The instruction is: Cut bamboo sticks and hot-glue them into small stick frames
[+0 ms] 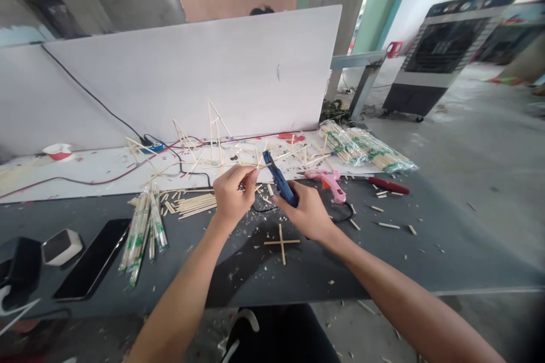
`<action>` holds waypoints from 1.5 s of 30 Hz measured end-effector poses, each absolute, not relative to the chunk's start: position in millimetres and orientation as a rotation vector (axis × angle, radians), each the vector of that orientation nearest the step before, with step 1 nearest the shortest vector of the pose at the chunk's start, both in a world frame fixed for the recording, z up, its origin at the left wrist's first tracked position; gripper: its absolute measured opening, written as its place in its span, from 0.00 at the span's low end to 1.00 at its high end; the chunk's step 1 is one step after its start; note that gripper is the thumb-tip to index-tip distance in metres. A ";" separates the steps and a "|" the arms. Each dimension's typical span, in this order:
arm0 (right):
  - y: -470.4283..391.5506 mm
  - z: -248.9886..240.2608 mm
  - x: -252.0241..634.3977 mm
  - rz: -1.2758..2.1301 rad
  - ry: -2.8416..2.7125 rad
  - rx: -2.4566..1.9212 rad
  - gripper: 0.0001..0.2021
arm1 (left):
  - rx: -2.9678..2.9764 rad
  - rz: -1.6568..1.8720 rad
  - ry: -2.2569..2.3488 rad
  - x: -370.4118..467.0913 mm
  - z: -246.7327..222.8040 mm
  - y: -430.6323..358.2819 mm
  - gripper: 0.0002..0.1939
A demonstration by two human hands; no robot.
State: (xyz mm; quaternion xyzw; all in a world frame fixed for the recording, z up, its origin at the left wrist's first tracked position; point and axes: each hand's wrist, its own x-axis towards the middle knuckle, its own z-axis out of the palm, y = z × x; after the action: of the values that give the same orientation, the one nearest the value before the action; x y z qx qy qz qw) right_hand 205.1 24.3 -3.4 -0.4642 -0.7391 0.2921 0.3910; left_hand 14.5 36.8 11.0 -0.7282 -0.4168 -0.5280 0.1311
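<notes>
My left hand point(234, 195) is closed in a pinch on a thin wooden stick point(264, 165), which points to the right. Wrapped around a pair of blue cutting pliers point(279, 180) is my right hand point(309, 210). The pliers' jaws are at the stick's right part; whether they press on it I cannot tell. Below the hands, two crossed sticks point(281, 243) lie flat on the dark table. A pink glue gun point(327, 180) rests on its side just beyond my right hand. Loose wooden sticks point(198, 204) lie left of my left hand.
Stick frames point(215, 130) stand before a white board point(191, 74). Bagged chopsticks point(142, 227) and a black phone point(93, 258) lie left; more packs point(370, 147) lie far right. A red-handled tool point(389, 184), cords and cut scraps are scattered about. An air cooler point(445, 51) stands beyond.
</notes>
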 end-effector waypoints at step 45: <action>22.1 -14.8 200.7 0.690 -1.897 -1.204 0.06 | -2.163 -1.530 -1.221 21.3 5.8 31.4 0.08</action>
State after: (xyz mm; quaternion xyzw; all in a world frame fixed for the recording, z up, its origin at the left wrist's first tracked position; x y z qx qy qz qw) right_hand 200.7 22.1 -14.8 -0.4726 -0.7449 0.2707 0.3853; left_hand 21.3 31.4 5.8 -0.7369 -0.4159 -0.5210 0.1119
